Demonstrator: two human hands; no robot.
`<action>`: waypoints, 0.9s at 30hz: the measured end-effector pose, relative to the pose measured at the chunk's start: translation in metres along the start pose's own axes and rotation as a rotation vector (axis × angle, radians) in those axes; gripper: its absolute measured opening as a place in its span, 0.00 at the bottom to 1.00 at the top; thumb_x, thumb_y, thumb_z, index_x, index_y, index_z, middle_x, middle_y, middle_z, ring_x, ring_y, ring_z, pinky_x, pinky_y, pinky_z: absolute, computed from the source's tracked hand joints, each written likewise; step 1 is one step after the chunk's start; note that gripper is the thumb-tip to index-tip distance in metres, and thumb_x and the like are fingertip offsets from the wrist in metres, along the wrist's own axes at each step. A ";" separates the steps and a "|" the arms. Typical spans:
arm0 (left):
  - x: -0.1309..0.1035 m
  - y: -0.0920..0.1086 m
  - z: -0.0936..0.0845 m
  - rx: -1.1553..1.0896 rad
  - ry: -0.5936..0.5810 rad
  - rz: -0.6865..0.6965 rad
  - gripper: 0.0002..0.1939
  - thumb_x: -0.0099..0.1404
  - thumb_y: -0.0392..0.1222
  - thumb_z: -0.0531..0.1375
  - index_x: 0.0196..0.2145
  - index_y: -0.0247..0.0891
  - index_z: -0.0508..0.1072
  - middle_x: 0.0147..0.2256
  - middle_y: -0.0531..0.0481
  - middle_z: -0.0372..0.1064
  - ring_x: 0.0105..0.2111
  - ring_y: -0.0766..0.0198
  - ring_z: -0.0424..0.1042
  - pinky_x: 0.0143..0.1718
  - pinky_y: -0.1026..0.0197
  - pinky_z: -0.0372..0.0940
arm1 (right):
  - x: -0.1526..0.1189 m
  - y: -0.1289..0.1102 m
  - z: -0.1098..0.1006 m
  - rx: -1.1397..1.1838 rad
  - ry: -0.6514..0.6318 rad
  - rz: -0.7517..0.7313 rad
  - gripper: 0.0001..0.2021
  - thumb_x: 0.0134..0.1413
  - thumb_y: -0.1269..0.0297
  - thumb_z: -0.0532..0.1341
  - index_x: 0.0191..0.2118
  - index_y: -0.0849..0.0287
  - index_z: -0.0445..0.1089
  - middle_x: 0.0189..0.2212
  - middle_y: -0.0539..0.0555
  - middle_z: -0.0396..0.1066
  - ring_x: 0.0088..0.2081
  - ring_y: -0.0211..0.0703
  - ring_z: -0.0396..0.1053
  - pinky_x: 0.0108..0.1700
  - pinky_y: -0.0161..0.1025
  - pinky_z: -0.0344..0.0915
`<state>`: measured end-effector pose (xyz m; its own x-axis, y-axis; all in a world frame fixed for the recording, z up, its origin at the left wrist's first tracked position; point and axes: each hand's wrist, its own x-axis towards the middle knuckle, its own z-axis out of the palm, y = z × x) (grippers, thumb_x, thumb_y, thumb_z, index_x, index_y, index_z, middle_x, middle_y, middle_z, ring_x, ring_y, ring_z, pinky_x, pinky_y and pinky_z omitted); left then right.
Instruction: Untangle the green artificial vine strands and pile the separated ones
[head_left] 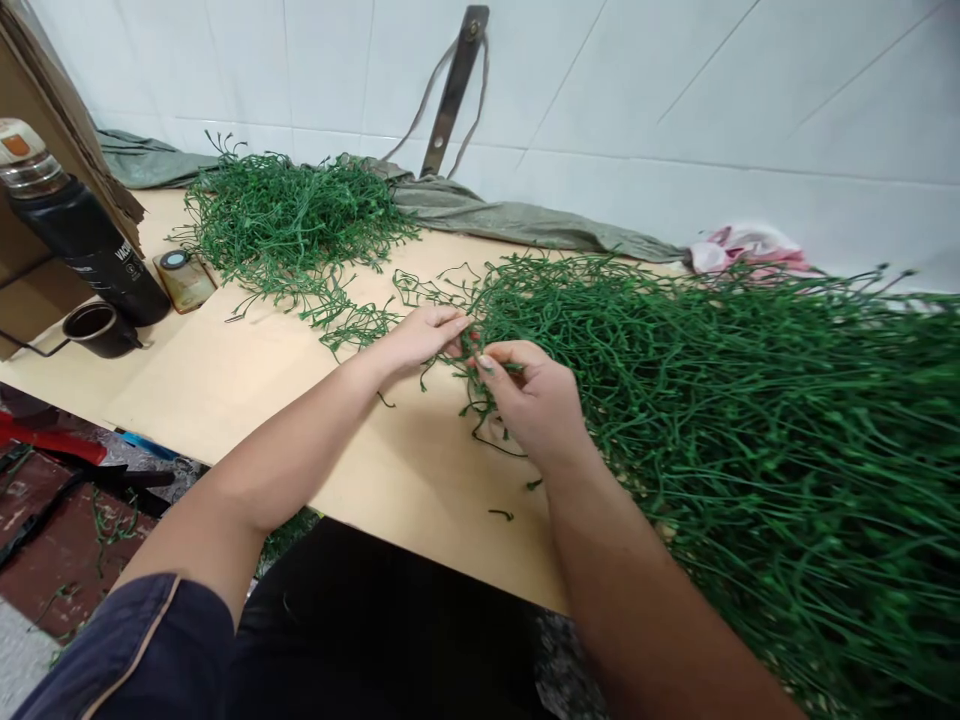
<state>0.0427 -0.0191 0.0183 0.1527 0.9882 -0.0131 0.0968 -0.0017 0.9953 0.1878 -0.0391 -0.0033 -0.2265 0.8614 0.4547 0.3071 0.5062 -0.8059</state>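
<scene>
My left hand (429,338) and my right hand (534,395) are close together over the table, at the left edge of a big heap of green stems (720,390). The stems look like thin artificial plant pieces with small forked tips. Both hands have their fingers pinched around green stems between them; the exact pieces are partly hidden by the fingers. A smaller green pile (292,215) lies at the back left, and a loose trail of stems (360,325) runs from it toward my left hand.
A black bottle (90,245), a dark mug (101,330) and a small jar (184,280) stand at the left beside a cardboard box (30,285). Grey-green cloth (510,218) and a pink-white cloth (750,250) lie along the tiled wall. A metal strip (455,95) leans there.
</scene>
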 end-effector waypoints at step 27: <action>-0.013 0.000 0.010 0.234 -0.287 0.097 0.08 0.61 0.39 0.54 0.25 0.33 0.63 0.25 0.54 0.58 0.26 0.74 0.55 0.30 0.65 0.52 | 0.026 0.014 -0.018 0.683 0.100 0.274 0.17 0.57 0.53 0.53 0.24 0.56 0.49 0.21 0.46 0.55 0.25 0.32 0.63 0.36 0.38 0.70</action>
<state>0.0508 -0.0335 0.0171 0.4381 0.8987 0.0205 0.2857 -0.1608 0.9447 0.2026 -0.0088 0.0044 -0.1291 0.9692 0.2098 -0.3101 0.1615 -0.9369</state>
